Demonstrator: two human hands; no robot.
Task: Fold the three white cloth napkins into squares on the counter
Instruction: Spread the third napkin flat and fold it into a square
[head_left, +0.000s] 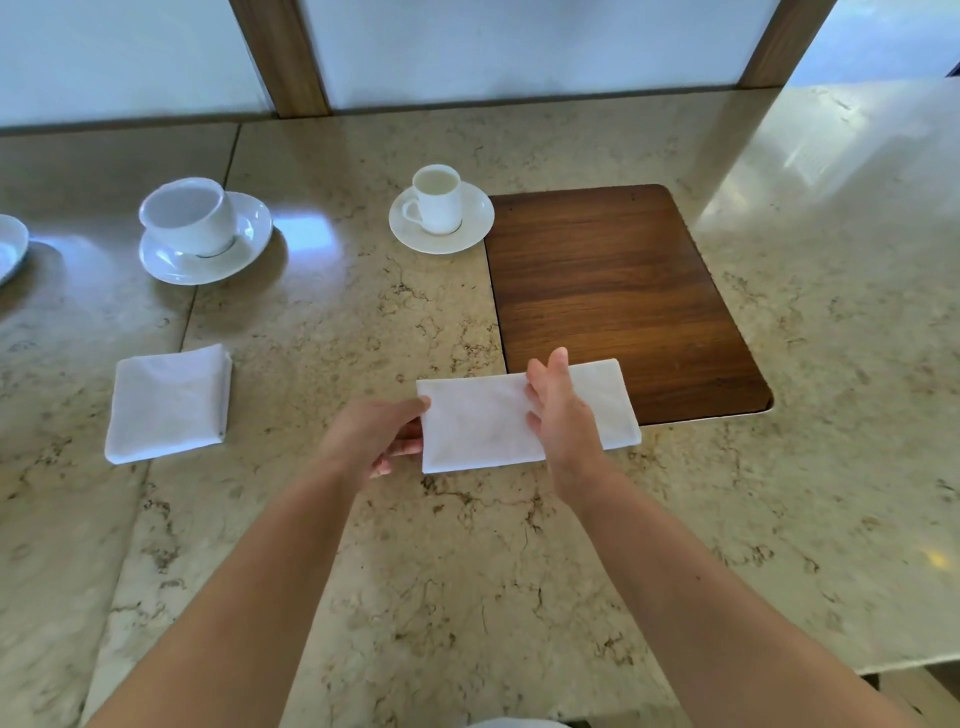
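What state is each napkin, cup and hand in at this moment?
square napkin: folded square, lying alone on counter.
long napkin: folded to a rectangle, right end over the wooden board.
left hand: grips its left end.
right hand: open, flat on its middle.
large cup: upright on saucer.
small cup: upright on saucer.

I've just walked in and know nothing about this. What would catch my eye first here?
Two bare arms reach to a long white napkin in the middle of the marble counter: the left hand pinches its left end, the right hand lies flat across it. Its right end overlaps a dark wooden board. To the left lies a folded napkin, and behind stand two white cups on saucers, one large, one small.
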